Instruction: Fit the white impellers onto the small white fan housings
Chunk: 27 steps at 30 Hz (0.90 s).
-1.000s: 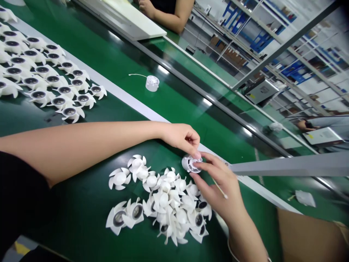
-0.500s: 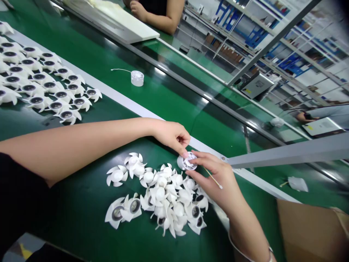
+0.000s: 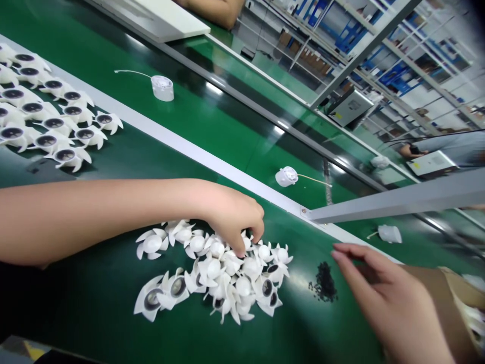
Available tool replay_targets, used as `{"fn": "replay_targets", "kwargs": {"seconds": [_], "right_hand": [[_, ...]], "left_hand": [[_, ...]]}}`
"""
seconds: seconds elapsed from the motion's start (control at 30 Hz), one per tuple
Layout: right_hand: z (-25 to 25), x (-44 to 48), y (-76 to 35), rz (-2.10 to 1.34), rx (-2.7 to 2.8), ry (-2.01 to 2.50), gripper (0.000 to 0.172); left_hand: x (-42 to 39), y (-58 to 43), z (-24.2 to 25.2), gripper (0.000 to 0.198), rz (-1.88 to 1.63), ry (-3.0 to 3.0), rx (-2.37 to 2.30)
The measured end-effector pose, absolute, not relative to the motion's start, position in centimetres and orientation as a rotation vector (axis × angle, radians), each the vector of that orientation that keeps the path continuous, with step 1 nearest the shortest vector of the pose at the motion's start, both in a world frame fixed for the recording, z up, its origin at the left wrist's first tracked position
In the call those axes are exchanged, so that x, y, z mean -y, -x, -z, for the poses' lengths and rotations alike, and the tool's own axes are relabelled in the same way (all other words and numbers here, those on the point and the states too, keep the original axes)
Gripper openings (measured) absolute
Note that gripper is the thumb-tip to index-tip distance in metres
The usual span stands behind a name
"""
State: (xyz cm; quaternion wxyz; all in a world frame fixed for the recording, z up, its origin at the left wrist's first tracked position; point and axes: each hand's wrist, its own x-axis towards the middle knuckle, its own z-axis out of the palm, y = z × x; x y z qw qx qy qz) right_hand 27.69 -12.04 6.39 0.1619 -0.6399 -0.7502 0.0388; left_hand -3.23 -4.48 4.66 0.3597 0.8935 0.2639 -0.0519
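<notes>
White housing (image 3: 287, 176) moved onto the green belt (image 3: 235, 126) beyond the pale rail (image 3: 212, 161), left hand (image 3: 233, 215) at piled fans (image 3: 213, 268), thumb and forefinger apart, right hand (image 3: 397, 298) near black bits (image 3: 325, 284), loosely curled, hold unclear, tabletop (image 3: 299, 326) stretching between, yellow label (image 3: 338, 116) unreadable.

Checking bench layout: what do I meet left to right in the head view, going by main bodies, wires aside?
Spread-out fan wheels → first wired housing → left hand → second wired housing → small black pieces → third wired housing.
</notes>
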Motion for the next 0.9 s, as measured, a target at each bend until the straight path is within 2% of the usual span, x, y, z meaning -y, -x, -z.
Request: {"fn": "replay_targets", "kwargs": {"seconds": [0.13,0.23,0.4,0.53,0.77,0.9], "right_hand": [[-2.1,15.9,-30.1,-0.235,2.066,1.875,0.034],[0.0,17.5,-30.4,-0.194,2.061,1.881,0.038],[0.5,17.6,-30.3,-0.044,2.208,1.782,0.040],[0.0,17.2,-30.1,0.078,2.409,1.642,0.044],[0.0,16.8,-29.0,0.336,2.602,1.566,0.040],[-0.4,16.2,-28.2,0.107,2.461,1.663,0.040]], "left_hand": [[4.3,3.4,-4.8,0.034,0.132,-2.311,-0.684],[3.7,3.7,-4.4,0.031,-0.037,-2.325,-0.657],[2.1,3.9,-2.5,0.027,-0.437,-2.403,-0.620],[1.5,3.8,-1.2,0.023,-0.617,-2.458,-0.643],[0.9,4.5,-1.6,0.037,-0.310,-2.329,-0.554],[0.6,4.7,-1.2,0.046,-0.356,-2.227,-0.547]]}}
